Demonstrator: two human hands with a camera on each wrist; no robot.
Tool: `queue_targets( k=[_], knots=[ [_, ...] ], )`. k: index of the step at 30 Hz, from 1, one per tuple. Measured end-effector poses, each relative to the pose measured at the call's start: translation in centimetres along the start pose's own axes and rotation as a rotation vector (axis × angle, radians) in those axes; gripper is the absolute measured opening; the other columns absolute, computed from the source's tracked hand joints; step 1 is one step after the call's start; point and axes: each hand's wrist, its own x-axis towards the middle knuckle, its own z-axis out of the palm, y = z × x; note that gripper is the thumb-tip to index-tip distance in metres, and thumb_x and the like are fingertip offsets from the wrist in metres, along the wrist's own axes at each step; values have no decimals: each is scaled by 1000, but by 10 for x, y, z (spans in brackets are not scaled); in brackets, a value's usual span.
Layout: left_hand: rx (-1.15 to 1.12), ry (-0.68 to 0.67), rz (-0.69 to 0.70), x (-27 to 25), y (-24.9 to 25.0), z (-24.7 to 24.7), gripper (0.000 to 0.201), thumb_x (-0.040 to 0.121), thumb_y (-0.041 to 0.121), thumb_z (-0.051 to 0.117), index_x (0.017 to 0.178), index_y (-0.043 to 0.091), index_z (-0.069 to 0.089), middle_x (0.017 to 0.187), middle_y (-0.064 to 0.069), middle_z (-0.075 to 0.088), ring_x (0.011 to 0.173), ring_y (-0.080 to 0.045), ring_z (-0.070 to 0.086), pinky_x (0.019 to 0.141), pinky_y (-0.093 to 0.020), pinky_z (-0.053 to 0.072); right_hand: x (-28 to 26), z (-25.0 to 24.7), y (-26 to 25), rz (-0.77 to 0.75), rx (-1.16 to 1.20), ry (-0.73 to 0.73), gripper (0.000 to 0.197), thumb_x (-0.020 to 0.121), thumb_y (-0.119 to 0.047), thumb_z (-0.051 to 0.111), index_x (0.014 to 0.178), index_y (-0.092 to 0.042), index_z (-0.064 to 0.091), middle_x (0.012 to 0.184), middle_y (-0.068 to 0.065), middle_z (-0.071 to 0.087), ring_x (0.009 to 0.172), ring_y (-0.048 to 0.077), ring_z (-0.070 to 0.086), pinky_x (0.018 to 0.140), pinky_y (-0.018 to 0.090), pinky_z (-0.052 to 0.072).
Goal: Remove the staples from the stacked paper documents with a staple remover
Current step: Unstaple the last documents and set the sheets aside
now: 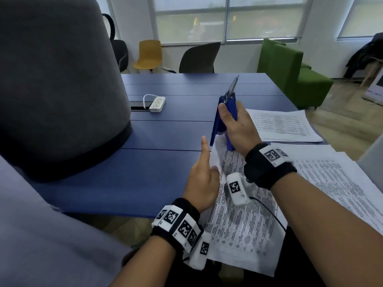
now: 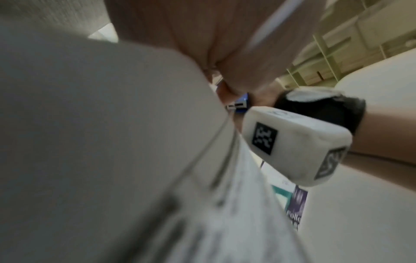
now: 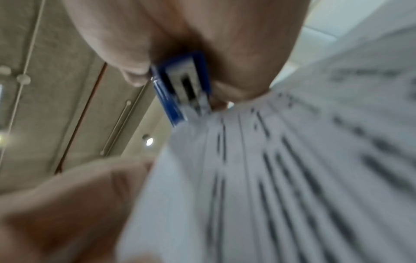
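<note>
My right hand (image 1: pixel 235 126) grips a blue staple remover (image 1: pixel 227 112) held upright, its metal lever pointing up and away. Its lower end meets the raised top left corner of a printed stapled document (image 1: pixel 244 222) that hangs over the near edge of the blue table (image 1: pixel 165 137). In the right wrist view the blue staple remover (image 3: pixel 180 89) touches the paper edge (image 3: pixel 247 160). No staple can be made out. My left hand (image 1: pixel 204 179) pinches the document's left edge just below that corner, with the index finger stretched out. The left wrist view is blurred and shows mostly paper (image 2: pixel 202 213).
More printed sheets (image 1: pixel 284 125) lie on the table to the right, with another sheet (image 1: pixel 342 179) nearer me. A white power strip (image 1: pixel 157 104) sits mid-table. A large grey rounded object (image 1: pixel 58 79) fills the left. Chairs and a green sofa (image 1: pixel 290 71) stand beyond.
</note>
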Motion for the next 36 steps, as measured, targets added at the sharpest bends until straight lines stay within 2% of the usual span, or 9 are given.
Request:
queue_targets(
  k=[3,9,16,20,24,28,30,34,36],
  knots=[
    [-63,-36,-89,10,9,-5,71,103,14,44,164,26,9,138,-10,61,122,-25,61,106,-41,48,10,-25,-13,23,185,178,26,98,-50,52,97,-24,56,79,-11,56,73,6,55,74,33,51],
    [-537,-4,-178,50,37,-4,34,99,-6,49,128,4,62,121,-15,72,110,-31,70,100,-51,55,10,-107,-44,57,431,449,40,83,-61,61,104,-27,65,92,-5,65,99,27,66,101,58,49],
    [-800,2,-476,97,65,49,25,103,-4,44,118,2,63,102,-22,74,69,-27,72,55,-39,63,-20,-193,-82,159,531,529,25,96,-48,60,93,-23,59,82,-1,55,82,20,60,87,47,58],
    [-575,-36,-536,99,49,99,44,94,2,55,137,3,47,117,-26,69,86,-36,72,78,-57,61,-32,-216,-76,274,447,508,23,96,-45,61,93,-23,57,89,6,55,84,24,61,85,51,59],
    [-40,-311,-441,78,33,119,80,100,27,57,159,15,6,116,-7,62,112,-36,65,92,-41,53,-38,-219,-45,382,322,476,19,99,-42,59,101,-23,57,85,-1,61,82,19,64,77,44,61],
    [201,-548,-196,66,38,127,61,101,21,49,158,23,29,149,-9,52,134,-27,52,109,-33,42,-49,-212,19,637,146,327,25,95,-42,63,109,-21,64,97,5,74,92,28,71,72,41,58],
    [140,-604,-174,66,35,126,56,98,15,48,153,26,40,144,-7,57,129,-25,56,111,-37,46,-54,-206,50,818,47,189,25,95,-36,64,101,-12,66,98,18,72,90,35,68,76,45,54],
    [-181,-576,-252,64,27,122,42,97,-5,46,134,14,56,120,-12,65,115,-35,66,102,-48,52,-58,-197,93,943,-416,-54,44,96,-37,61,63,-7,55,41,0,57,60,28,56,69,36,45],
    [-215,-582,-277,63,23,116,39,97,-10,42,119,16,61,108,-10,64,103,-31,70,98,-45,54,-53,-198,102,953,-447,-84,38,91,-39,67,83,-2,63,68,9,69,75,30,62,74,36,47]
  ],
)
